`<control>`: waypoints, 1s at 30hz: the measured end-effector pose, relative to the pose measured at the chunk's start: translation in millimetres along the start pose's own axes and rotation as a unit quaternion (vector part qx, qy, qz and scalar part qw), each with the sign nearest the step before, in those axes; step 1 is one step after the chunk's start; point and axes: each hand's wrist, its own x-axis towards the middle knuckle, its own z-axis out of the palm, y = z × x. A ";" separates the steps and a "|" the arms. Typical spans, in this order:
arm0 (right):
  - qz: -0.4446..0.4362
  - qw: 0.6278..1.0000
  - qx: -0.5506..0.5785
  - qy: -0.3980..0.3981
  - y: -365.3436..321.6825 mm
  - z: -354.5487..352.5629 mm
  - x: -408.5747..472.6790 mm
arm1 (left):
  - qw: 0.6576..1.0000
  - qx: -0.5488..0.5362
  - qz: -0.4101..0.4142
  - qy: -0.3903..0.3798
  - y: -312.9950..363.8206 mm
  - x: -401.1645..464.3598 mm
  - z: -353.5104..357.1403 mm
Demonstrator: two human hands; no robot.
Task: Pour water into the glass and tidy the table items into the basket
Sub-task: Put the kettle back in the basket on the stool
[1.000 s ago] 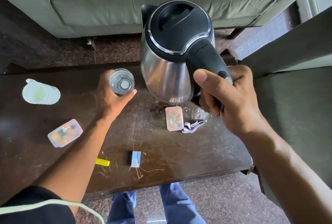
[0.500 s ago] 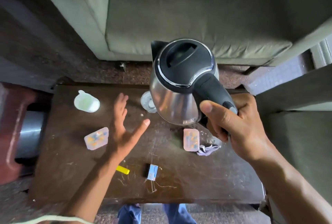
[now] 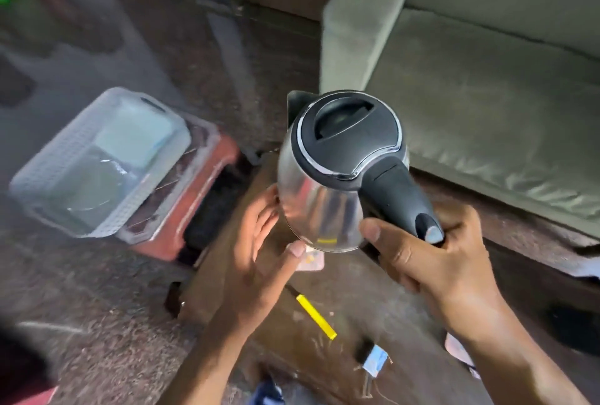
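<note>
Steel kettle blocks table; basket sits left.

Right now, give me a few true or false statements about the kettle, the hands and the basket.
1. The right hand grips the black handle of the steel electric kettle. True.
2. The kettle's black lid is flipped open. False: the lid is shut.
3. The left hand is open beside the kettle's body, holding nothing. True.
4. The translucent plastic basket sits on the green sofa. False: it rests on a red stool left of the dark wooden table.
5. The yellow stick lies inside the basket. False: it lies on the table.
</note>
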 end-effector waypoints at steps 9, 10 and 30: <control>-0.015 0.994 0.021 -0.107 -21.8 171.4 41.1 | 0.991 0.028 0.030 0.125 3.4 8.7 -153.0; -0.012 0.994 0.015 -0.111 -22.7 190.4 45.9 | 0.990 0.029 0.033 0.136 1.5 9.0 -170.7; 0.016 0.990 0.025 -0.139 46.6 501.0 125.1 | 0.977 0.085 -0.016 0.193 -68.6 76.7 -445.5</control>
